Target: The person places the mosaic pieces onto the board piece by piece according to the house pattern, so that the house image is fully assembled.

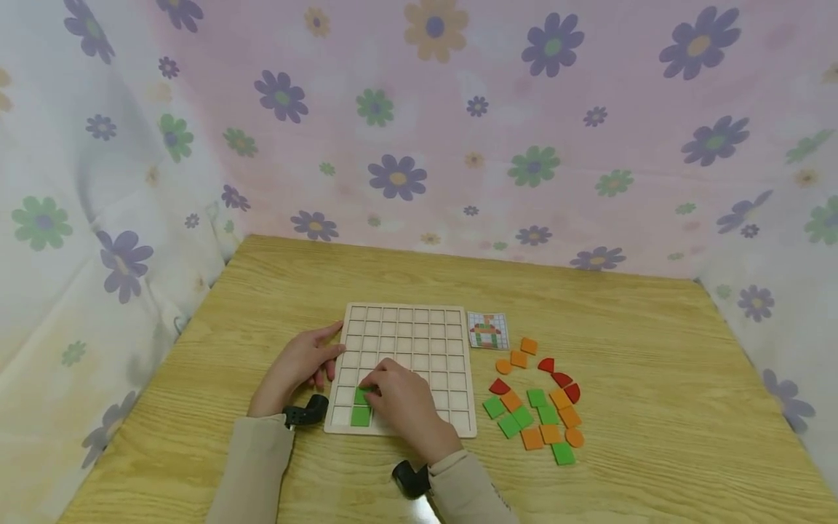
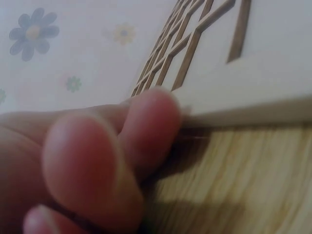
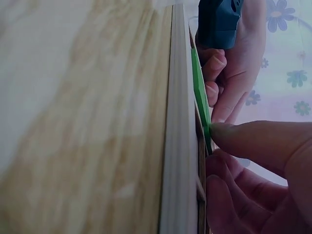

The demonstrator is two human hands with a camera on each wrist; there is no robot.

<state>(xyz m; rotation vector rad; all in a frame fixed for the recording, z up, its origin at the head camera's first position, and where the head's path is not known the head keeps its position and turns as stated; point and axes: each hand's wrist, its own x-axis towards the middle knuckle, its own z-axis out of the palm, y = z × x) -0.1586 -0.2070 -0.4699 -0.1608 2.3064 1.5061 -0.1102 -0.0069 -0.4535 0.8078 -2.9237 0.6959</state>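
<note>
board [image 1: 422, 345] is lying flat on the table [image 1: 655, 400], showing pale wood and a grid of shallow square compartments with raised dividers. lower green tile [image 1: 361, 417] is sitting in the bottom row, second compartment from the left, showing a plain bright green face. upper green tile [image 1: 361, 397], square and of the same colour, is lying directly beyond it, partly covered by the fingers; whether it is resting fully down in its compartment cannot be told.

right hand [image 1: 406, 397] is reaching over the near part of the board, its thumb and forefinger pinching the upper green tile. the forefinger is bending to the tile's far side and the thumb is touching its right side; the other fingers are curling below the thumb in the right wrist view.

left hand [image 1: 297, 364] is resting at the board's left edge, well apart from the loose pieces. its forefinger and thumb are spreading apart, with fingertips touching the edge; the remaining fingers are bending loosely beside the board.

picture card [image 1: 487, 342] is lying just right of the board, showing a coloured grid pattern. nearer the person, green squares [image 1: 537, 397], orange squares [image 1: 529, 346], orange discs [image 1: 503, 367] and red wedges [image 1: 561, 380] are lying scattered.
</note>
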